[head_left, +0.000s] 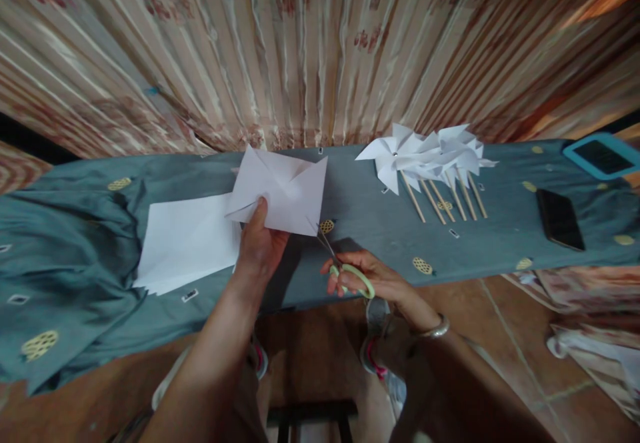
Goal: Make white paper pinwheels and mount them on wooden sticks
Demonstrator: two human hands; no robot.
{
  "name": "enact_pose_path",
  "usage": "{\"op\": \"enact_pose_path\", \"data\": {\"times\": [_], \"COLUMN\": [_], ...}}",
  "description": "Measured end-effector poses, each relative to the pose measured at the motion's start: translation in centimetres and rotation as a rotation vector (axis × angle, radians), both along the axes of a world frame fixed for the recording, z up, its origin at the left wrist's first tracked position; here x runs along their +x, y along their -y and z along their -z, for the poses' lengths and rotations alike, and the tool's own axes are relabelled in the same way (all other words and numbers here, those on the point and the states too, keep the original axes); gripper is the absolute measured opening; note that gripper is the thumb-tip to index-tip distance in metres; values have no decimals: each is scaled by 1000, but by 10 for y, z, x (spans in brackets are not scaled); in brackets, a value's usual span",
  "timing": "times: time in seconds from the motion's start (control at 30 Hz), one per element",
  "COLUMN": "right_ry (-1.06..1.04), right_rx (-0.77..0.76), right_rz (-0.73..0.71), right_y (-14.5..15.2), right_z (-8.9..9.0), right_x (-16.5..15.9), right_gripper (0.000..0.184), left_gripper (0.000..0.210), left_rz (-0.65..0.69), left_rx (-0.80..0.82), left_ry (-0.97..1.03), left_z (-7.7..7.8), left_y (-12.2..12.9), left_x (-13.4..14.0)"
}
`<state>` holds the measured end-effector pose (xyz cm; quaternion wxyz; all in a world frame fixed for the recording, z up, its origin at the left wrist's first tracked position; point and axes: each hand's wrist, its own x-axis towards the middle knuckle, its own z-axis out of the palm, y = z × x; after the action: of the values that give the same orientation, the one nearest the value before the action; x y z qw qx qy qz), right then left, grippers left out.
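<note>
My left hand [261, 242] grips a white square sheet of paper [285, 190] by its near edge, thumb on top. Slits run in from some of the sheet's corners toward its middle. In my right hand [367, 273] is a pair of scissors [353, 276] with light green handles, fingers through the loops. The blades meet the sheet at its near right corner. Left of the held sheet, a stack of white paper [187, 243] lies on the cloth, partly covered by that sheet and my left hand.
Several white paper pinwheels [425, 156] on wooden sticks lie together on the green patterned cloth [320, 276]. Farther right are a black phone [560, 218] and a blue-framed device [603, 155]. A pleated curtain [300, 50] hangs behind the table. A dark stool [313, 413] stands below.
</note>
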<state>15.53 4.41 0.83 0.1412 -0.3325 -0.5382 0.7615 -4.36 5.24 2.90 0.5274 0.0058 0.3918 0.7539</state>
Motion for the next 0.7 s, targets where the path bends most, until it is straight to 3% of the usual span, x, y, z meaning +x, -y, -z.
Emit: {"op": "enact_pose_path", "data": {"times": [0.7], "right_ry": [-12], "right_rx": [30], "right_rz": [56], "right_y": [-1], "right_z": [9], "right_x": [-6], "right_gripper": [46], "left_gripper": [27], "left_rz": [51], "left_rx": [-26], "left_ry": [54], "left_z": [3], "left_y": [5], "left_x": [14]}}
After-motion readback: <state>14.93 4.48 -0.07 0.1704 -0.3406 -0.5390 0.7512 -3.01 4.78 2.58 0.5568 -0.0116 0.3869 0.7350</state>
